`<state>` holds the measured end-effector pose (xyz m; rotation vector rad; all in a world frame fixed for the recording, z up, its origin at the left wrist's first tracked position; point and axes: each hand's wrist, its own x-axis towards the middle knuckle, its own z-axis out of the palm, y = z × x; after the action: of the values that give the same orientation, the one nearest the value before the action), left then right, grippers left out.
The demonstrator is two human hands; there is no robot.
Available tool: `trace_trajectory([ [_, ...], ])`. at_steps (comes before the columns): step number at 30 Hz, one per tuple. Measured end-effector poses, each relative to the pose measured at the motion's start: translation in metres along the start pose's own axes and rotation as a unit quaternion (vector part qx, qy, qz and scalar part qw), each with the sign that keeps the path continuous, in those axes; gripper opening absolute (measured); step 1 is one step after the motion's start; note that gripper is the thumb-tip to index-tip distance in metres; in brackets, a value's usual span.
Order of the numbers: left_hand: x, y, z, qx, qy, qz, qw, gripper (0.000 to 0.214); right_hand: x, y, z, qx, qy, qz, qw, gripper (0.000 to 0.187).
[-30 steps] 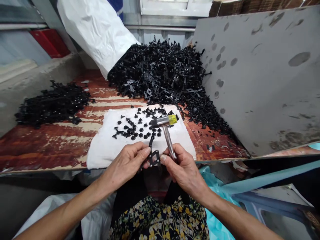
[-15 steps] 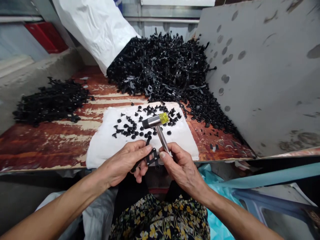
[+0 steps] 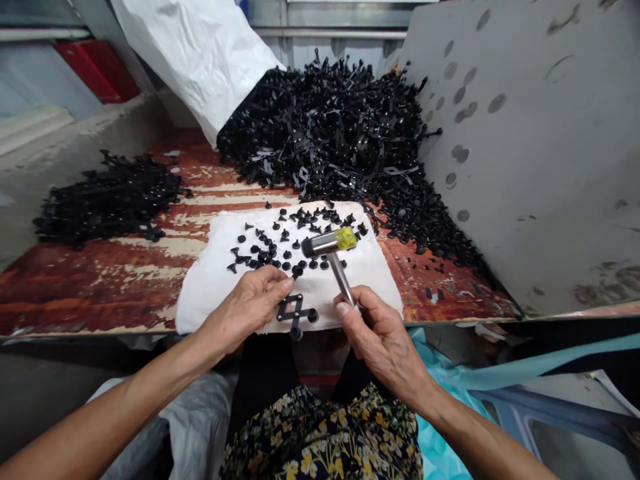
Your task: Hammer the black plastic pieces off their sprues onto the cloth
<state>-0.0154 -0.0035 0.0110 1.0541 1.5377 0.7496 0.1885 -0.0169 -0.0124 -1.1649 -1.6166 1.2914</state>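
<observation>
Where the white sack point(image 3: 200, 63) gapes over the bench point(image 3: 100, 287), black parts point(image 3: 325, 127) heap at its mouth. Left hand point(image 3: 245, 303), thumb uppermost, pinches one scissor linkage point(image 3: 297, 313) over the white cloth point(image 3: 210, 293), near scattered studs point(image 3: 268, 245); right hand point(image 3: 383, 337), fingers curled, grips a two-faced mallet point(image 3: 325, 244), head raised.

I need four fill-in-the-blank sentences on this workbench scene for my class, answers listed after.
The right hand grips the hammer by its ____.
The hammer's two ends are black and ____.
The left hand pinches a linked part coloured ____.
Small pieces lie scattered on a cloth coloured ____.
Missing words: handle; yellow; black; white.
</observation>
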Motion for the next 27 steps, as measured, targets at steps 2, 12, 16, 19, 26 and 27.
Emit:
trace_trajectory([
  [2, 0.002, -0.001, -0.003, 0.012, 0.004, 0.002, 1.000, 0.040, 0.001, 0.004, -0.006, -0.002, 0.022, 0.003, 1.000, 0.019],
  [12, 0.002, 0.018, -0.005, 0.020, 0.024, -0.007, 0.999, 0.029, 0.001, 0.017, -0.013, 0.035, 0.033, 0.025, 0.999, 0.026],
  [16, 0.005, 0.016, -0.003, 0.014, 0.023, -0.004, 1.000, 0.029, 0.001, 0.017, -0.013, 0.034, 0.032, 0.022, 0.999, 0.026],
  [19, 0.007, 0.012, -0.003, 0.008, 0.023, -0.007, 1.000, 0.029, 0.001, 0.018, -0.013, 0.028, 0.031, 0.023, 0.999, 0.026],
  [26, 0.009, 0.011, -0.004, -0.014, 0.008, -0.016, 1.000, 0.026, 0.002, 0.018, -0.014, 0.032, 0.030, 0.024, 0.999, 0.025],
  [27, 0.009, 0.010, -0.005, -0.015, 0.007, -0.018, 1.000, 0.026, 0.002, 0.018, -0.014, 0.032, 0.028, 0.026, 0.999, 0.025],
])
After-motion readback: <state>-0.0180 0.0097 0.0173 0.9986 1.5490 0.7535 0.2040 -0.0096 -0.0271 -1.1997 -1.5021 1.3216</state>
